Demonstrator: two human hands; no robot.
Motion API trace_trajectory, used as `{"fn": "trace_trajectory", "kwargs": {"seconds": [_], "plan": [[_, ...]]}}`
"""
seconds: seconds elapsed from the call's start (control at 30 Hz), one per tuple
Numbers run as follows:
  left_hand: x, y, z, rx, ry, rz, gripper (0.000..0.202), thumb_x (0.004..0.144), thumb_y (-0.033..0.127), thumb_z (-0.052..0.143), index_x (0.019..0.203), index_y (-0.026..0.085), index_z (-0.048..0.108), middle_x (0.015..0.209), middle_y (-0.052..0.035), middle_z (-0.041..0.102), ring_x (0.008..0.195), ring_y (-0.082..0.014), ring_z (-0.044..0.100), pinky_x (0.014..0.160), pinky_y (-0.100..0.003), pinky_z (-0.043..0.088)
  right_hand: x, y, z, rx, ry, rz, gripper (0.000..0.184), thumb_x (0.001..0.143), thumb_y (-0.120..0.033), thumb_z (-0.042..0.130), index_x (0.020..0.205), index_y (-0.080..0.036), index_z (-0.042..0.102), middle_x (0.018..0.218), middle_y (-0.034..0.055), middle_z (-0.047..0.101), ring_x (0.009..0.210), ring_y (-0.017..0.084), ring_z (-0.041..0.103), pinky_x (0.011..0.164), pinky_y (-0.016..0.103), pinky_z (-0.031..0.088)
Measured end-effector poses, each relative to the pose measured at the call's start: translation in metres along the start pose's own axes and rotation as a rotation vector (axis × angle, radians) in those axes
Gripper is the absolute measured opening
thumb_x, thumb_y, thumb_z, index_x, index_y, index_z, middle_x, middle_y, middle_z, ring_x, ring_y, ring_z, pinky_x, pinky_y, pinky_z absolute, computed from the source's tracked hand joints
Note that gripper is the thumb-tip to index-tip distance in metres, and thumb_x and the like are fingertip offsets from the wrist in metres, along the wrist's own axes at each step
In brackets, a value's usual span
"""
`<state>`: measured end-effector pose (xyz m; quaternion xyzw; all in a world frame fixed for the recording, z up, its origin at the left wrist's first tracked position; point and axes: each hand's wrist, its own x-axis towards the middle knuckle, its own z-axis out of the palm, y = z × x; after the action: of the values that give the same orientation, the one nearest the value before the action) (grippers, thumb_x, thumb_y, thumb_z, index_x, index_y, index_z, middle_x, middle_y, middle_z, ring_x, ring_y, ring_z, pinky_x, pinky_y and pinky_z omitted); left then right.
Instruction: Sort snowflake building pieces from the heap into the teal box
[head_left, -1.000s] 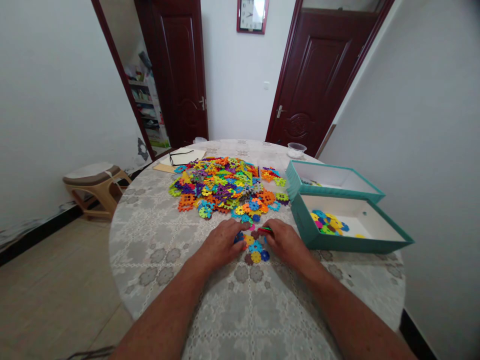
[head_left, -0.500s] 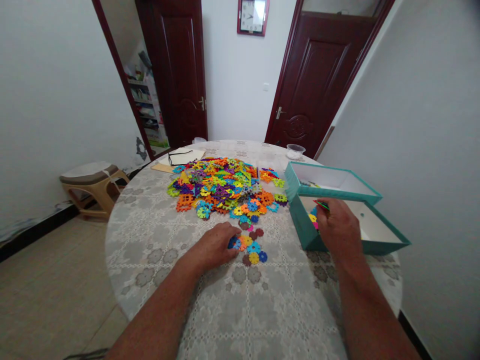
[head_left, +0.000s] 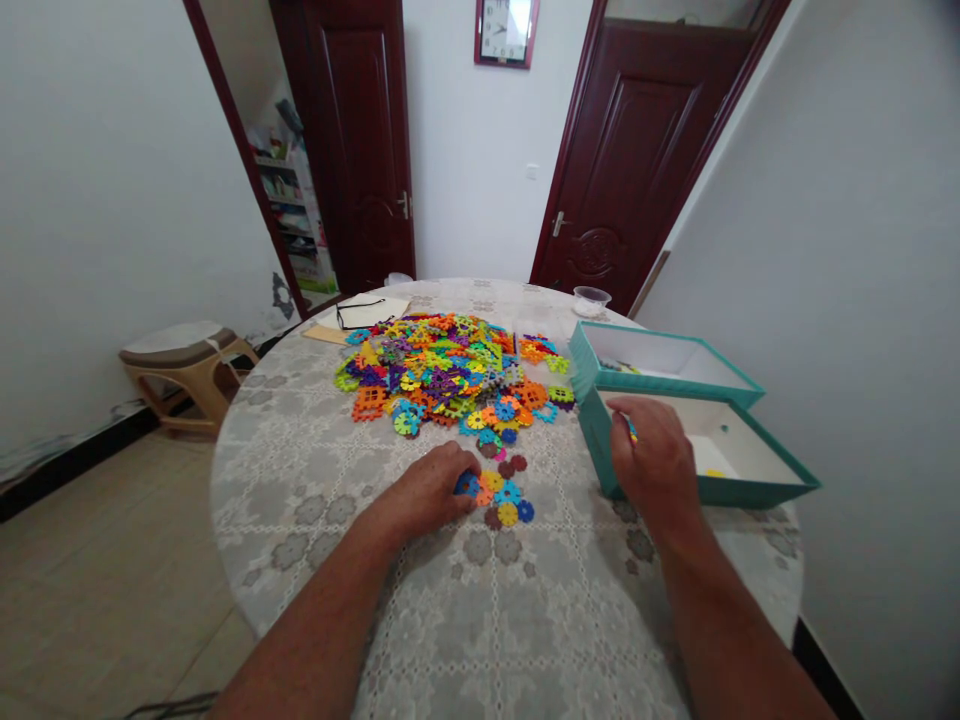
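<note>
My left hand [head_left: 433, 484] rests on the table with thumb and fingers curled around a blue snowflake disc [head_left: 466, 485]. Beside it lie loose notched plastic discs: a yellow disc [head_left: 508, 514], a light blue disc [head_left: 508, 492] and several others. My right hand [head_left: 654, 445] is closed over the near left part of the front teal box [head_left: 600, 450]. A small blue and yellow plastic piece [head_left: 632, 430] shows at its fingers; the rest of it is hidden. Further along that box's floor is a yellow piece [head_left: 715, 473].
A large heap of colourful interlocking plastic pieces [head_left: 442, 370] covers the table's middle. Behind the front box stands a second teal box [head_left: 675, 365]. Glasses [head_left: 360, 316] on paper lie at the back left, a clear bowl [head_left: 592, 301] at the back right.
My right hand has shifted slightly left over the front box. The red and green piece at its fingers no longer shows; a blue and yellow one does. My left hand stays nearly still.
</note>
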<state>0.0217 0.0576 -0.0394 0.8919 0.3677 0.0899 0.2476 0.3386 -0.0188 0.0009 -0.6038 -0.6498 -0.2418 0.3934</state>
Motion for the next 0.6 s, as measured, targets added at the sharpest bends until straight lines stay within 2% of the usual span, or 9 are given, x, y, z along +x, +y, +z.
{"fn": "trace_trajectory", "kwargs": {"seconds": [0.07,0.17,0.23,0.33,0.47,0.6], "plan": [[-0.001,0.001,-0.001,0.006,-0.008,0.0,0.031,0.086,0.029,0.068,0.117,0.025,0.064,0.117,-0.0048,0.062,0.108,-0.0226,0.058,0.093,-0.032,0.045,-0.006,-0.021,0.008,0.13,-0.093,-0.052,0.023,0.1,-0.016,0.049,0.11,-0.02,0.069,0.108,0.0118,0.073,0.106,0.027,0.065,0.099,0.045,0.051],[-0.002,0.004,-0.003,0.014,-0.02,0.002,0.03,0.086,0.027,0.068,0.116,0.026,0.062,0.12,-0.0046,0.064,0.111,-0.0232,0.058,0.094,-0.033,0.045,-0.021,-0.046,0.023,0.278,-0.341,-0.092,0.024,0.102,-0.019,0.05,0.119,-0.02,0.066,0.116,0.0126,0.071,0.112,0.027,0.063,0.102,0.045,0.05],[-0.002,0.005,-0.004,0.008,-0.023,0.006,0.031,0.086,0.026,0.068,0.117,0.026,0.061,0.122,-0.0044,0.066,0.113,-0.0237,0.058,0.095,-0.033,0.045,-0.032,-0.057,0.032,0.325,-0.521,-0.061,0.027,0.1,-0.026,0.058,0.126,-0.02,0.064,0.121,0.013,0.068,0.116,0.028,0.061,0.103,0.045,0.049],[-0.001,0.004,-0.002,-0.011,-0.025,0.0,0.033,0.086,0.024,0.067,0.118,0.026,0.061,0.123,-0.0047,0.067,0.113,-0.0245,0.06,0.095,-0.035,0.046,-0.04,-0.065,0.04,0.358,-0.733,0.011,0.045,0.088,-0.04,0.077,0.128,-0.023,0.064,0.124,0.0112,0.064,0.117,0.029,0.06,0.101,0.043,0.049],[0.0,0.002,0.002,-0.041,-0.014,-0.005,0.037,0.085,0.023,0.066,0.122,0.026,0.06,0.126,-0.0053,0.067,0.115,-0.0247,0.061,0.097,-0.036,0.046,-0.04,-0.07,0.046,0.369,-0.86,0.062,0.062,0.079,-0.052,0.085,0.131,-0.024,0.064,0.122,0.0096,0.06,0.109,0.027,0.061,0.093,0.037,0.049],[0.0,0.003,0.004,-0.063,-0.008,0.002,0.038,0.084,0.02,0.064,0.121,0.025,0.06,0.125,-0.0055,0.067,0.116,-0.0247,0.061,0.098,-0.036,0.046,-0.039,-0.072,0.052,0.385,-0.881,0.109,0.05,0.077,-0.045,0.088,0.117,-0.023,0.068,0.115,0.006,0.06,0.099,0.023,0.062,0.084,0.033,0.047]]}}
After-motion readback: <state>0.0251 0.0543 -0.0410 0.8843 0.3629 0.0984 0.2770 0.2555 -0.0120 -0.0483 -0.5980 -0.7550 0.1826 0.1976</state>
